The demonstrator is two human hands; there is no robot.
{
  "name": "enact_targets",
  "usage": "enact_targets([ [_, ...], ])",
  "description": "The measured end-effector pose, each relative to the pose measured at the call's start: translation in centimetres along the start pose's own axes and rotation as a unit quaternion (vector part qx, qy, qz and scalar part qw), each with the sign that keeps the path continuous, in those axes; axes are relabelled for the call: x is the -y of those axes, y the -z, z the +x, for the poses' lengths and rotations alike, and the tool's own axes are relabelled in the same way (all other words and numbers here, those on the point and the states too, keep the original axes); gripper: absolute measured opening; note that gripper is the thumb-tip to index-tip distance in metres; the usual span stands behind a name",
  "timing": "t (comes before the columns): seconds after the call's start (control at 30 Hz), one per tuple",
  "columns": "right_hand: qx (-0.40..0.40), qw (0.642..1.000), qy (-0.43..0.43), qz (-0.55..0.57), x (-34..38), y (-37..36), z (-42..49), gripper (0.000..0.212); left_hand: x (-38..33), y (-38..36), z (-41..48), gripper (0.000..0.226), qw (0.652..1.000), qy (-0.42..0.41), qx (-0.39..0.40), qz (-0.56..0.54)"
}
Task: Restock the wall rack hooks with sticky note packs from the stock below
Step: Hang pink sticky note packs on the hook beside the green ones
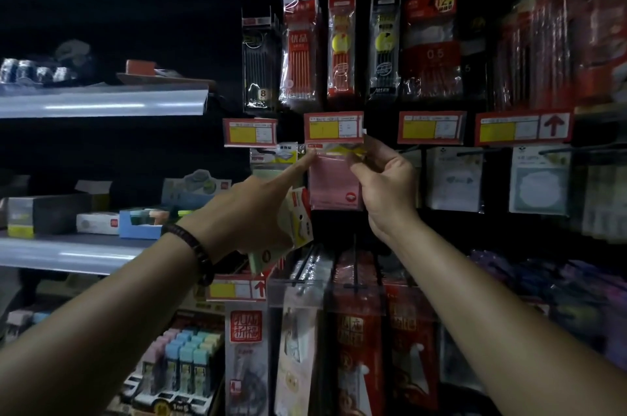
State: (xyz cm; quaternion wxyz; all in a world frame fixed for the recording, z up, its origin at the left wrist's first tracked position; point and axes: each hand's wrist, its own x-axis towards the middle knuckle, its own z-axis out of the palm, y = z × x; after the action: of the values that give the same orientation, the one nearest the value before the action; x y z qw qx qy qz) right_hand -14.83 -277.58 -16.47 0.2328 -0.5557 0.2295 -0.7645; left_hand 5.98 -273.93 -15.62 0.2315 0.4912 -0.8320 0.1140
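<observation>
While right hand (pixel 385 186) pinches pink pack (pixel 330 186), left hand (pixel 249 212) grips spare packs (pixel 299 217)

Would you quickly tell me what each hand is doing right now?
Left hand: grips spare packs, index finger on the pink pack.
Right hand: pinches the pink pack's top.

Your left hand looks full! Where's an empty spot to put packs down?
The front strip of the lower grey metal shelf, before the white cardboard box and blue cardboard tray, looks bare. The black wall rack is crowded with hanging packs.
</observation>
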Motion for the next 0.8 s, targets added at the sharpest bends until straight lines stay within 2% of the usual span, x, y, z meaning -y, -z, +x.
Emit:
enact_targets([
  [0.2,-0.011,1.0,-0.014,-0.012,-0.4,-0.2,0.4,0.029,0.6,-0.1,0.5,0.145,1.0,0.014,0.023,0.003],
  [0.33,-0.045,0.994,-0.038,-0.095,-1.4,0.4,1.2,0.029,0.9,-0.7,0.9,0.138,0.999,0.009,0.042,-0.016],
  [0.43,-0.073,0.981,-0.012,-0.181,-1.6,0.7,1.5,0.032,1.2,-1.1,0.8,0.129,0.999,0.007,0.031,-0.019],
  [0.57,-0.081,0.957,0.058,-0.273,-1.4,0.4,0.5,0.036,2.6,-2.3,-0.1,0.108,0.998,0.009,-0.013,-0.065],
  [0.7,-0.13,0.927,0.144,-0.321,-1.7,0.6,-2.6,0.031,3.9,-3.9,-1.6,0.069,0.987,0.049,-0.09,-0.122],
  [0.8,-0.049,0.919,0.215,-0.327,-1.7,0.0,-5.7,0.014,4.6,-4.6,-3.0,0.048,0.955,0.089,-0.14,-0.247],
])
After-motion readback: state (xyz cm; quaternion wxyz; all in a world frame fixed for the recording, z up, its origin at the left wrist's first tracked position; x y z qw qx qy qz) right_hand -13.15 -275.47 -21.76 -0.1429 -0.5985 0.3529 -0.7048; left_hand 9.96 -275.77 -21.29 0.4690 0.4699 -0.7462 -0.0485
